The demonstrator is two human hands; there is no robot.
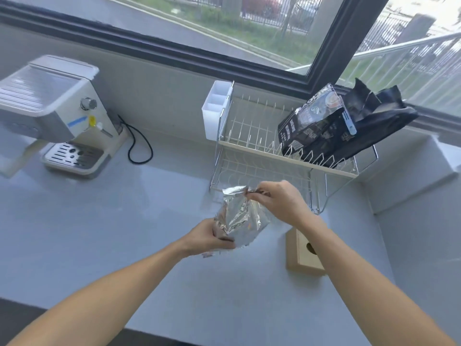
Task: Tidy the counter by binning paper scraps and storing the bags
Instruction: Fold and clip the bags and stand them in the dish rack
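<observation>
Above the pale grey counter (99, 221), just in front of the two-tier wire dish rack (252, 151), I see both bare hands on a crinkled silver foil bag (239, 216) held clear of the surface. Left hand (212, 238) grips the bag's lower end, fingers wrapped closed around it. Right hand (282, 198) pinches the bag's top edge between thumb and fingertips, fingers narrow and closed on the foil. Two black printed bags (344, 126) lie tilted on the rack's upper tier, right side, one with a pale blue clip. White plastic cutlery holder (215, 108) hangs on the rack's left end. Cream espresso machine (52, 116) stands far left, black cord looped beside it. Tan wooden box with a round hole (299, 253) sits on the counter under my right forearm.
</observation>
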